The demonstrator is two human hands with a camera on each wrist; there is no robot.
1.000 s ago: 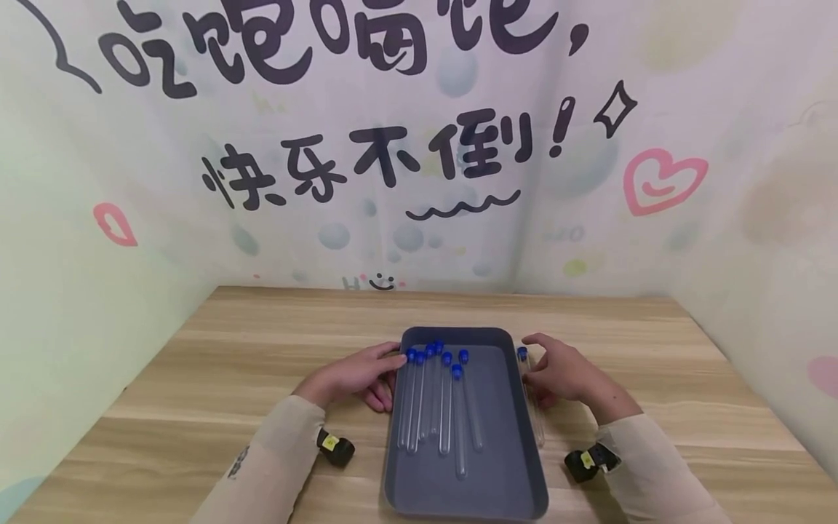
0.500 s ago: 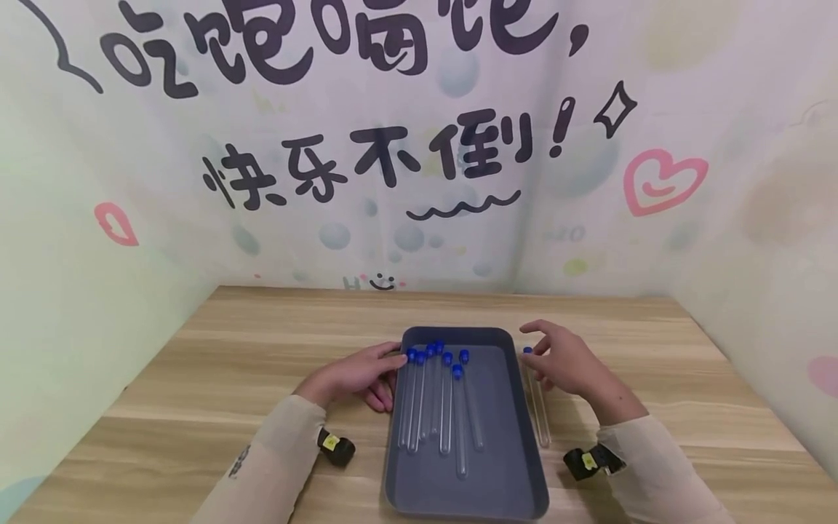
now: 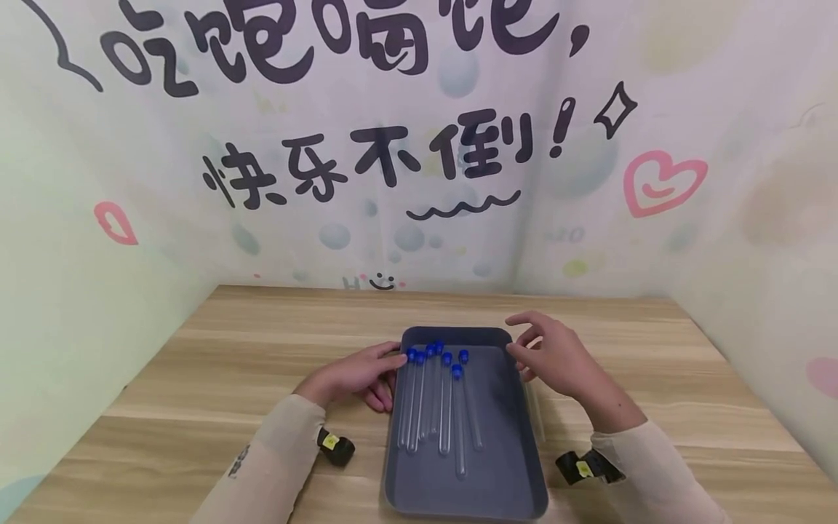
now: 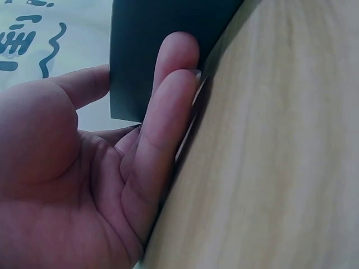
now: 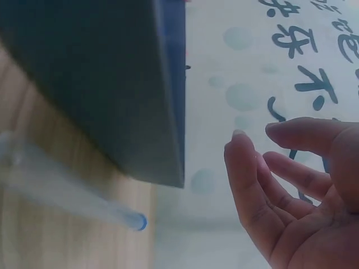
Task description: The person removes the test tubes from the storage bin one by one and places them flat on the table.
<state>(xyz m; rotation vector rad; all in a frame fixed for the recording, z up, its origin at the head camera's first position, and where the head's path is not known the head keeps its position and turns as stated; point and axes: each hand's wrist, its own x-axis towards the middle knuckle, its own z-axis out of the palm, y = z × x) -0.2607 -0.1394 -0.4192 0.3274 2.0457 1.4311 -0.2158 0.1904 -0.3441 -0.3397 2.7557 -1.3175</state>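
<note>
The grey rectangular tray [image 3: 497, 484] holds several clear test tubes [image 3: 445, 415] with blue caps, most lying along its left side. At its far left side, my left hand [image 3: 356, 375] holds the tray wall, its thumb over the rim and fingers against the outside [image 4: 132, 67]. Over the right rim hovers my right hand [image 3: 553, 356], fingers bent loosely and thumb apart from them, with nothing between. Below it, one more blue-capped test tube [image 5: 73, 188] lies on the table beside the tray; in the head view the hand hides its cap.
The wood-grain table [image 3: 262, 327] runs back to a white printed cloth [image 3: 366, 240] with large black characters. Black wrist cameras [image 3: 337, 447] sit on both sleeves.
My right hand has let go of the test tube beside the tray, then lifted away and shifted left over the rim. The left hand and tray have stayed put.
</note>
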